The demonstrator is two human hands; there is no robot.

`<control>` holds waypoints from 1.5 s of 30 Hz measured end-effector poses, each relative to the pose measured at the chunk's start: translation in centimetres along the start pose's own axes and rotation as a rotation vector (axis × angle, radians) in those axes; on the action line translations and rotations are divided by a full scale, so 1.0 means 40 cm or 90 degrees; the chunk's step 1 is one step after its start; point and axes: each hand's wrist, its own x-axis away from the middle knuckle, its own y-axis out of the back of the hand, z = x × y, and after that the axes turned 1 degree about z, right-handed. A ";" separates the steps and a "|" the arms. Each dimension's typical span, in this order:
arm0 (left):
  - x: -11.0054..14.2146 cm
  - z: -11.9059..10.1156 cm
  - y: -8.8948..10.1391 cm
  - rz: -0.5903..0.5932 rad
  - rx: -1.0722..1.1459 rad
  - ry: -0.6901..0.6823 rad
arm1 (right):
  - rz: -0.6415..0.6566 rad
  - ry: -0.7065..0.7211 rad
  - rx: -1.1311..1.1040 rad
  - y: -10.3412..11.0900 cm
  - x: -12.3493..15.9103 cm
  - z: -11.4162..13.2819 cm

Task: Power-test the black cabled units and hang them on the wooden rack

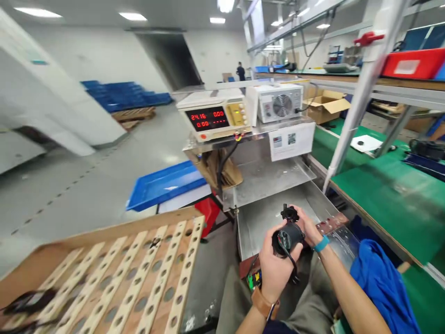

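A black electric pump is held over the metal tray in front of my lap. Its open round end, with wires inside, is turned towards me, and a black cable hangs from it. My left hand is closed round the cylindrical body from the left. From the far right side, my right hand grips the same pump near its ribbed head; some of its fingers are hidden behind the pump. Green and yellow connectors lie beside my left wrist.
A power supply with lit red digits stands on the metal shelf, beside a white box with a fan. At lower left is a wooden rack with rows of holes. A blue tray lies behind it. Blue cloth hangs at right, near a green-topped bench.
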 end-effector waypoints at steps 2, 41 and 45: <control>-0.027 0.068 0.008 -0.063 -0.047 0.048 | 0.036 -0.043 -0.033 -0.017 -0.013 -0.014; 0.181 0.290 -0.042 0.367 0.516 0.503 | 0.057 -0.253 -0.019 -0.027 -0.199 -0.071; 0.138 0.247 0.030 0.355 0.693 0.564 | 0.037 -0.284 0.007 0.024 -0.290 -0.137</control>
